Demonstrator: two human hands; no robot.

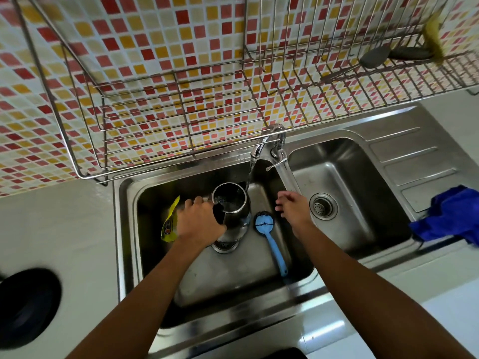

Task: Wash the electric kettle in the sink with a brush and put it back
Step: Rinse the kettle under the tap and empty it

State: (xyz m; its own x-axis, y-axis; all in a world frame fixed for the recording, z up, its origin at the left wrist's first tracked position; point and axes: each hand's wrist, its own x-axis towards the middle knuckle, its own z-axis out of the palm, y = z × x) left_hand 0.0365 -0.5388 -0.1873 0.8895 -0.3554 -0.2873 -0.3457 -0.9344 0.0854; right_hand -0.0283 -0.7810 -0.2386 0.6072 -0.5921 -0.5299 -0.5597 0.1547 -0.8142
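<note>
A steel electric kettle [237, 218] stands upright in the left sink basin [233, 278], lid open, with water inside. My left hand [199, 221] grips its black handle. Water runs from the tap [269, 143] in a stream that falls at the kettle's far right rim. A blue brush [267, 226] lies on the basin floor just right of the kettle, handle pointing toward me. My right hand [293, 206] hovers open above the divider between the two basins, right of the brush, holding nothing.
A yellow packet [169, 224] leans at the left basin's left side. The right basin [344, 203] has a drain strainer. A blue cloth [451, 216] lies on the drainboard. A wire dish rack [181, 112] hangs above. A black round base [28, 307] sits on the left counter.
</note>
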